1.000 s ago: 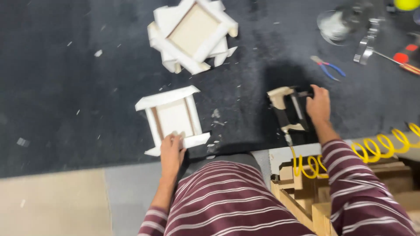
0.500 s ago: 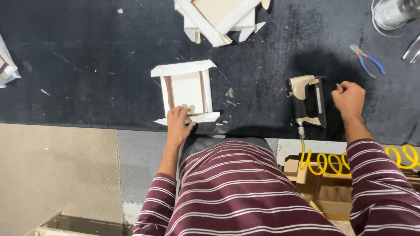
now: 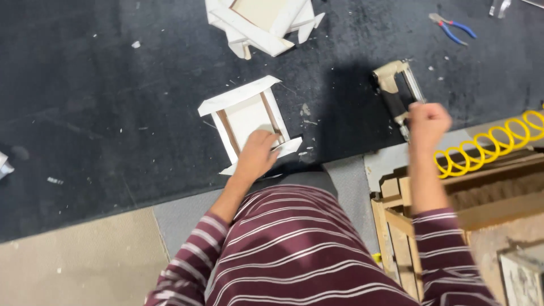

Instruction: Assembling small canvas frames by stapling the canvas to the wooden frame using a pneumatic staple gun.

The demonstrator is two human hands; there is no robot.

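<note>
One left hand (image 3: 258, 154) lies flat on one white frame (image 3: 247, 122); right hand (image 3: 428, 123) fisted, fingers holding nothing visible.

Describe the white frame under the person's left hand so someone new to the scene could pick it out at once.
On the black mat, look just ahead of the striped shirt. The single white square frame lies flat there with the left hand on its near edge. Unlike the heap of white frames farther away, it lies alone.
</note>
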